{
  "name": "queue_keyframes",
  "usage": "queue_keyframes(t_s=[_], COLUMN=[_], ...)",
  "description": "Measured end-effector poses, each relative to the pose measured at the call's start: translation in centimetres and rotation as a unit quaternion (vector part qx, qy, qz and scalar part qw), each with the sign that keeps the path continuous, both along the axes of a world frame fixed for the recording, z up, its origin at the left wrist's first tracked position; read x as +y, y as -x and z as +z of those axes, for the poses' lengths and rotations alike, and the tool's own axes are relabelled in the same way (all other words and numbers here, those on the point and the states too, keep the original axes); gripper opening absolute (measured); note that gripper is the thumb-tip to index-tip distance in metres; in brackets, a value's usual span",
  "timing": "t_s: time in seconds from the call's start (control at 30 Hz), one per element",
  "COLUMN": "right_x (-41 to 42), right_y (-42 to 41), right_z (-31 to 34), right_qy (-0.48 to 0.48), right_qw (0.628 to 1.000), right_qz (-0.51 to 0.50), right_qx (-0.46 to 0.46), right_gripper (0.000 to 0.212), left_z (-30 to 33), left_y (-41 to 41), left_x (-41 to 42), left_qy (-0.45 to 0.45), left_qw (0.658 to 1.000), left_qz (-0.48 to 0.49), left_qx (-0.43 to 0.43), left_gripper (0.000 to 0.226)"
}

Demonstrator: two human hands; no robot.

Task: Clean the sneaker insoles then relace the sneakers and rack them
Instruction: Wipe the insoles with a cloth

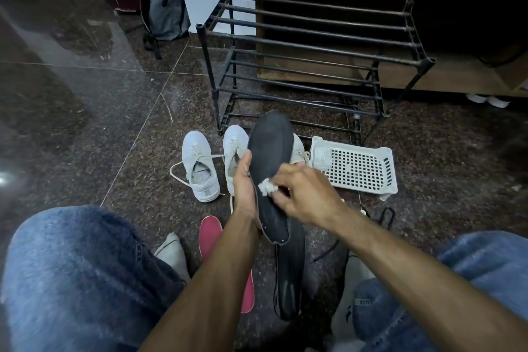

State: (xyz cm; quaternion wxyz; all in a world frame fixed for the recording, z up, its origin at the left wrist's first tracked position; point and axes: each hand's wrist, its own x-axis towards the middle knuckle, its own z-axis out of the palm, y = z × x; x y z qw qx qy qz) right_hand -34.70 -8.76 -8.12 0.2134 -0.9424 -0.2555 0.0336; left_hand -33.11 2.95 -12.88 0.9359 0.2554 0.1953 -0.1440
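Head view: left hand [243, 180] holds black insole [270, 157]; right hand [307, 194] pinches wipe [267, 188].

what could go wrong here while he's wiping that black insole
The left hand holds the black insole only along one edge, so pressure from the white wad in the right hand could bend it or knock it loose. A second black insole, a red insole and a loose black lace lie on the floor by the feet, easy to step on or dirty again.
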Motion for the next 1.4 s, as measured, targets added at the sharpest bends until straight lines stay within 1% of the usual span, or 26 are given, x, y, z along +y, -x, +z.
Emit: queue_keyframes(t_s=[0.07, 0.1, 0.17, 0.23, 0.27, 0.3, 0.37, 0.4, 0.43, 0.5, 0.57, 0.63, 0.7, 0.77, 0.87, 0.93, 0.97, 1.07, 1.1, 1.13, 1.2, 1.27, 1.3, 1.33, 1.4], right_x=[-0.3, -0.3, 0.0, 0.1, 0.0, -0.1, -0.5, -0.6, -0.6, 0.0, 0.3, 0.0, -0.3, -0.5, -0.2, -0.5, -0.8, -1.3, -1.3, -1.2, -0.8, -0.6, -0.6, -0.7, -0.7], right_y=[-1.3, -1.3, 0.6, 3.2, 3.1, 2.1, -0.6, -1.4, -1.5, 0.5, 3.3, 2.9, 0.7, -0.4, 1.9, 3.6, 3.4, 0.3, -0.3, -0.3, 1.4, 3.8, 4.0, 3.4, 1.0], right_z=[0.3, 0.4, 0.7, 0.9, 0.8, 0.9, 1.5, 1.7, 1.7, 1.8, 1.6, 1.4, 1.7, 2.0, 2.3, 2.4, 2.2, 2.1, 2.0, 1.9, 1.8, 2.1, 2.2, 2.3, 2.4], right_qy=[0.012, 0.011, -0.013, -0.035, -0.037, -0.027, 0.007, 0.011, 0.005, -0.016, -0.025, -0.002, 0.026, 0.031, -0.002, 0.002, 0.014, 0.026, 0.03, 0.034, 0.01, -0.003, 0.005, 0.015, 0.025], right_qw=[0.999, 1.0, 1.0, 0.998, 0.998, 0.999, 0.998, 0.997, 0.997, 0.999, 0.998, 0.999, 0.999, 0.998, 0.998, 0.997, 0.997, 0.997, 0.997, 0.997, 0.998, 0.997, 0.998, 0.998, 0.999], right_qz=[-0.029, -0.023, 0.02, 0.048, 0.045, 0.022, -0.048, -0.057, -0.045, 0.013, 0.063, 0.054, 0.0, -0.018, 0.048, 0.082, 0.077, -0.013, -0.025, -0.019, 0.024, 0.067, 0.069, 0.059, 0.001], right_qx=[-0.011, -0.011, -0.002, 0.007, -0.002, -0.02, -0.049, -0.055, -0.055, -0.034, -0.002, -0.004, -0.034, -0.054, -0.029, -0.008, -0.016, -0.069, -0.071, -0.068, -0.05, -0.022, -0.011, -0.017, -0.041], right_gripper=[0.021, 0.02, 0.02, 0.027, 0.03, 0.031, 0.025, 0.022, 0.021, 0.023, 0.03, 0.033, 0.027, 0.021, 0.017, 0.016, 0.017, 0.019, 0.02, 0.021, 0.022, 0.023, 0.023, 0.023, 0.021], left_z=[0.1, 0.1, 0.2, 0.5, 0.6, 0.6, 0.9, 1.1, 1.0, 1.0, 1.2, 1.0, 0.7, 0.6, 1.2, 1.8, 1.9, 1.6, 1.6, 1.6, 1.5, 1.5, 1.4, 1.4, 1.2], left_y=[0.3, 0.3, 0.1, -0.1, -0.1, -0.4, -0.5, -0.4, -0.3, -0.2, 0.0, -0.1, -0.1, -0.2, -0.1, 0.0, 0.0, 0.1, 0.2, 0.2, 0.2, 0.1, 0.0, 0.1, -0.3], left_x=[-0.6, -0.6, 0.0, 0.5, 0.4, 0.1, -0.8, -1.2, -1.2, -0.5, 0.3, 0.2, -0.4, -0.8, -0.3, -0.1, -0.3, -1.4, -1.7, -1.6, -1.1, -0.4, -0.5, -0.7, -0.9], left_qy=[-0.019, -0.011, 0.014, 0.032, 0.02, 0.004, -0.023, -0.025, -0.019, -0.003, 0.011, -0.003, -0.018, -0.021, -0.011, -0.006, -0.014, -0.048, -0.052, -0.046, -0.025, 0.002, 0.001, -0.007, -0.033], left_qw=[1.0, 1.0, 1.0, 0.999, 0.999, 0.999, 0.999, 0.999, 1.0, 1.0, 0.999, 0.999, 1.0, 1.0, 1.0, 0.999, 0.999, 0.998, 0.998, 0.999, 0.999, 0.999, 0.998, 0.998, 0.999], left_qz=[-0.005, -0.005, -0.015, -0.038, -0.043, -0.035, -0.022, -0.015, -0.009, -0.009, -0.039, -0.048, -0.025, -0.01, -0.027, -0.051, -0.05, -0.026, -0.024, -0.02, -0.022, -0.042, -0.051, -0.053, -0.038], left_qx=[-0.007, -0.01, -0.014, -0.009, -0.01, -0.011, -0.019, -0.018, -0.015, -0.013, -0.01, -0.005, -0.001, -0.004, -0.004, 0.003, 0.01, 0.01, 0.008, 0.007, 0.008, 0.015, 0.02, 0.023, 0.018], left_gripper=[0.054, 0.056, 0.057, 0.062, 0.062, 0.058, 0.053, 0.051, 0.05, 0.051, 0.059, 0.06, 0.051, 0.048, 0.056, 0.065, 0.065, 0.05, 0.05, 0.052, 0.055, 0.063, 0.066, 0.065, 0.052])
